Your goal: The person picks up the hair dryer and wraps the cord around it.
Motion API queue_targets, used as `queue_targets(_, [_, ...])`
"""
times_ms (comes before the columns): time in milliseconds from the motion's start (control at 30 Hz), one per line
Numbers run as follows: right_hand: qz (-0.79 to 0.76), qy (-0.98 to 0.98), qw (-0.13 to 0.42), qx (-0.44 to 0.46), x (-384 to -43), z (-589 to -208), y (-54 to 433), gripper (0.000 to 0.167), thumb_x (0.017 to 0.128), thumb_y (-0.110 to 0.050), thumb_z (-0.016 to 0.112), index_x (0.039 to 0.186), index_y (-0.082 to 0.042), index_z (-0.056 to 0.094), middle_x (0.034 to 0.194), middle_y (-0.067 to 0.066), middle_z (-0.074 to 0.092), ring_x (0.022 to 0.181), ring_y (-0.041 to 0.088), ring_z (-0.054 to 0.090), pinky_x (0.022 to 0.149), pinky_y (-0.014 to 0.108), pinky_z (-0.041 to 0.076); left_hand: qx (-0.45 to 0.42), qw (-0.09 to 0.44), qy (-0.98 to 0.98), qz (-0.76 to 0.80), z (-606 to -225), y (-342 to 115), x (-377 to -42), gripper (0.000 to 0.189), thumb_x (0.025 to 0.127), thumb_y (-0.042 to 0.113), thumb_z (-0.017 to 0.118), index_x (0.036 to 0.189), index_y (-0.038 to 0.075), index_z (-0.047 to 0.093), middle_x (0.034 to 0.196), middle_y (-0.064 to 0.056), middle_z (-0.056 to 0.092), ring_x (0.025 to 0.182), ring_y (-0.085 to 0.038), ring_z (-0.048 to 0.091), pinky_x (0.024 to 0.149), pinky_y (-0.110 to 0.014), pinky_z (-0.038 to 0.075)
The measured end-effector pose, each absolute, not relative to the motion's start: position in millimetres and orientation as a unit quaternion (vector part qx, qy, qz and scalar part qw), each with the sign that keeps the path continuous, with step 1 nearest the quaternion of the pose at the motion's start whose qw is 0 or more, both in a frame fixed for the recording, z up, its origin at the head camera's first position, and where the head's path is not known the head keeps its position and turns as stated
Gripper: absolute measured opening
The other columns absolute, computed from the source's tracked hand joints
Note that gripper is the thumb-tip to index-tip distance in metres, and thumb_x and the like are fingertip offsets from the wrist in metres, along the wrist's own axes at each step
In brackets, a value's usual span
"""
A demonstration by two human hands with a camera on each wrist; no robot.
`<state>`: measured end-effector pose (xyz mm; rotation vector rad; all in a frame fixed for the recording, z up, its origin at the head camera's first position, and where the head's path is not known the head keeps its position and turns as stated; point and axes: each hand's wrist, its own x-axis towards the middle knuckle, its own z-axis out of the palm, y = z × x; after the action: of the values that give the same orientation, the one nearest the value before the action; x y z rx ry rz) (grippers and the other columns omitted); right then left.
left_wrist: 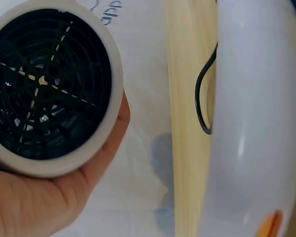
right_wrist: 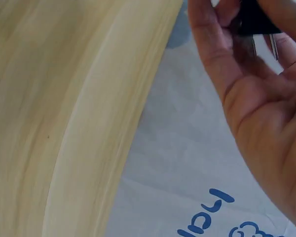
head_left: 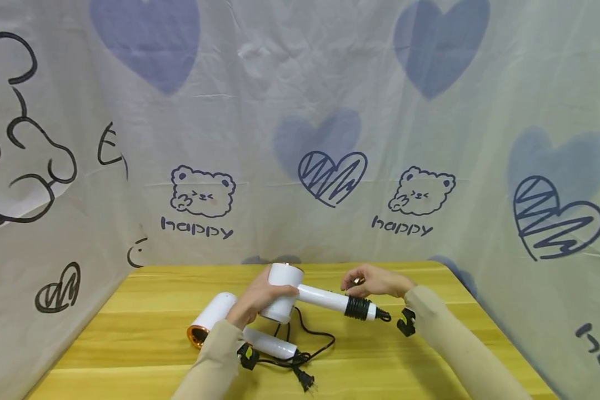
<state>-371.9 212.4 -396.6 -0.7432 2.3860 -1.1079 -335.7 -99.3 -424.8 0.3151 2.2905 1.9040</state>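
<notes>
My left hand [head_left: 254, 299] grips the barrel of a white hair dryer [head_left: 324, 297], raised above the table with its handle pointing right. Black cord [head_left: 358, 308] is wound in several turns round the end of that handle. In the left wrist view the dryer's round dark grille [left_wrist: 64, 108] faces the camera, the left hand [left_wrist: 49, 202] curled about its rim. Beyond the handle, my right hand [head_left: 380, 280] pinches a black two-prong plug [right_wrist: 259, 19], whose metal prongs show in the right wrist view. The fingertips there are partly cut off.
On the wooden table [head_left: 145, 328], a second white hair dryer [head_left: 220, 311] with a copper-coloured ring lies left, partly behind the left forearm. Its loose black cord [head_left: 325, 335] and plug [head_left: 306, 380] lie near the middle front. A printed white curtain [head_left: 270, 233] hangs behind the table and along its sides.
</notes>
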Motion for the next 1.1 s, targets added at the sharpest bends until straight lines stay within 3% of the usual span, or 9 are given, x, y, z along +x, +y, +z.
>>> queue_targets(267, [-0.475,0.841,0.176,-0.190,-368.3,-402.4,213.6,0.045,0.086,-0.008,0.072,0.128,0.000,0.057,0.106,0.016,0.061,0.088,0.020,0.065,0.082,0.035,0.059,0.083,0.012,0.795,0.600,-432.6,-78.5,-331.7,0.077,0.072,0.026,0.084,0.134,0.004,0.043,0.106,-0.017,0.059,0.079,-0.025,0.063,0.062,-0.037,0.058])
queue_targets(400, [-0.499,0.837,0.149,-0.169,-364.4,-407.8,219.1,0.034,0.089,-0.003,0.067,0.122,0.003,0.059,0.108,0.017,0.063,0.091,0.019,0.062,0.082,0.031,0.058,0.065,0.000,0.796,0.602,-436.6,-68.2,-332.9,0.081,0.071,0.029,0.084,0.136,0.005,0.042,0.109,-0.017,0.059,0.084,-0.026,0.062,0.065,-0.036,0.058])
queue_targets(567, [-0.444,0.871,0.111,-0.181,-360.0,-412.1,219.6,0.022,0.095,-0.006,0.058,0.117,-0.007,0.060,0.100,0.012,0.064,0.084,0.020,0.057,0.074,0.030,0.051,0.034,-0.021,0.807,0.589,-442.7,-55.7,-333.7,0.084,0.069,0.032,0.084,0.137,0.002,0.044,0.109,-0.015,0.060,0.086,-0.024,0.060,0.066,-0.032,0.054])
queue_targets(700, [-0.404,0.890,0.099,-0.188,-355.7,-412.5,217.6,0.031,0.099,-0.015,0.055,0.130,-0.014,0.056,0.115,0.011,0.063,0.098,0.023,0.059,0.083,0.039,0.051,0.018,-0.018,0.801,0.598,-445.0,-48.9,-334.7,0.083,0.069,0.031,0.084,0.136,0.001,0.044,0.108,-0.016,0.060,0.085,-0.025,0.060,0.065,-0.032,0.054])
queue_targets(833, [-0.358,0.902,0.099,-0.218,-351.9,-412.4,217.1,0.043,0.092,-0.027,0.068,0.132,-0.020,0.056,0.131,0.012,0.057,0.108,0.024,0.055,0.089,0.042,0.049,0.014,-0.011,0.798,0.602,-442.1,-45.8,-335.1,0.083,0.070,0.030,0.083,0.135,0.000,0.043,0.108,-0.017,0.059,0.084,-0.026,0.060,0.064,-0.033,0.054])
queue_targets(933, [-0.336,0.901,0.089,-0.260,-351.1,-414.1,215.4,0.047,0.084,-0.025,0.078,0.126,-0.017,0.059,0.120,0.011,0.059,0.098,0.022,0.053,0.083,0.038,0.048,0.009,-0.005,0.796,0.605,-440.5,-44.5,-335.4,0.083,0.070,0.031,0.083,0.135,-0.001,0.042,0.108,-0.018,0.058,0.083,-0.026,0.060,0.063,-0.033,0.056])
queue_targets(1100, [-0.337,0.893,0.077,-0.288,-351.5,-417.9,214.2,0.037,0.081,-0.015,0.080,0.115,-0.016,0.065,0.097,0.005,0.057,0.084,0.020,0.049,0.075,0.034,0.045,-0.003,0.010,0.793,0.609,-442.7,-41.2,-335.8,0.087,0.070,0.035,0.083,0.135,-0.001,0.039,0.109,-0.019,0.057,0.083,-0.026,0.061,0.063,-0.034,0.057])
